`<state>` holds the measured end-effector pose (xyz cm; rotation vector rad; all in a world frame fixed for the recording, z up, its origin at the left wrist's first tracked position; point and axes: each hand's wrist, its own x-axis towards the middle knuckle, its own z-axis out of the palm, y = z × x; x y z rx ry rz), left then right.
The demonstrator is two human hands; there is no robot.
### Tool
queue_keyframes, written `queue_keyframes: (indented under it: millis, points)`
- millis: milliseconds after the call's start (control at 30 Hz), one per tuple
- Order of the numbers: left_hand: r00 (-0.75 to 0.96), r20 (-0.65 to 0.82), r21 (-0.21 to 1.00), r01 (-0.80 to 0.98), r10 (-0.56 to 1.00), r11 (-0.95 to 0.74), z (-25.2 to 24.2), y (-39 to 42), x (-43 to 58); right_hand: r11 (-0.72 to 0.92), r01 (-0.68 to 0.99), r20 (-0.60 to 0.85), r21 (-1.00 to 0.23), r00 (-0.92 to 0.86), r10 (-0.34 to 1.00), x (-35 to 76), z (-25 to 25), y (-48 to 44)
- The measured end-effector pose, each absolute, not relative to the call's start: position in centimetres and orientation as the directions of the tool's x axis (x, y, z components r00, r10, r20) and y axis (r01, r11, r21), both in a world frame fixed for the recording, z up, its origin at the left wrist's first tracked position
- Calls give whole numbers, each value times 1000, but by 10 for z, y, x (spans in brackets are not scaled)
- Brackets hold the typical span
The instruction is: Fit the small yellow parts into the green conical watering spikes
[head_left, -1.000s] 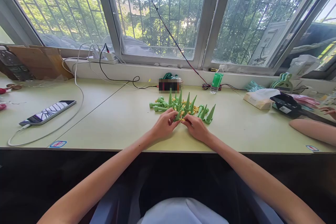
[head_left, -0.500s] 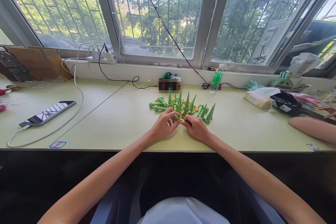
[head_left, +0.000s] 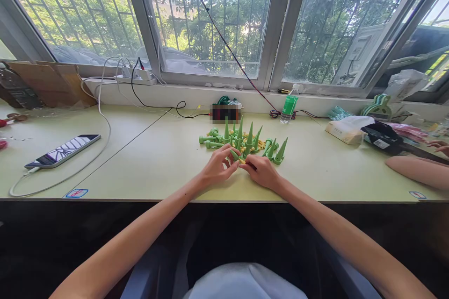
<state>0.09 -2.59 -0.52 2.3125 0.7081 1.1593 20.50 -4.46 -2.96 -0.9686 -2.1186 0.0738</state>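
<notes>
Left hand (head_left: 220, 164) half curled, thumb and fingertips pinching a small green spike (head_left: 235, 155), tilted, just above the near edge of the pile. Right hand (head_left: 262, 171) closed down to a thumb-and-finger pinch on a yellow piece (head_left: 242, 162), right up against the spike's base; can't tell if it's seated. Rest of the green spikes (head_left: 249, 137) sit just beyond both hands mid-table (head_left: 157, 163), some upright, some lying flat, loose yellow bits (head_left: 258, 144) among them. Labels: bottle (head_left: 289, 106) behind the pile has a green wrap with white print, too small to read. Tissue box (head_left: 345, 131) at right has faint lettering, not legible. Black packet (head_left: 381, 139) beside it carries a white tag, unreadable. Red-and-blue sticker (head_left: 77, 193) on the front edge at left, another sticker (head_left: 417, 195) at right; no readable text.
</notes>
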Motion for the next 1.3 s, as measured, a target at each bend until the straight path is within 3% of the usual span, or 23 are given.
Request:
queue_keyframes:
  millis: [700,1300]
  points:
    - [443,584,620,298,680,-726,0,-28,7,686,640,608,-348,-403,684,202,-26,-51]
    - [460,575,612,307,676,-729,-2,-24,6,716,647,576,-263,-490,654,206,-30,-44]
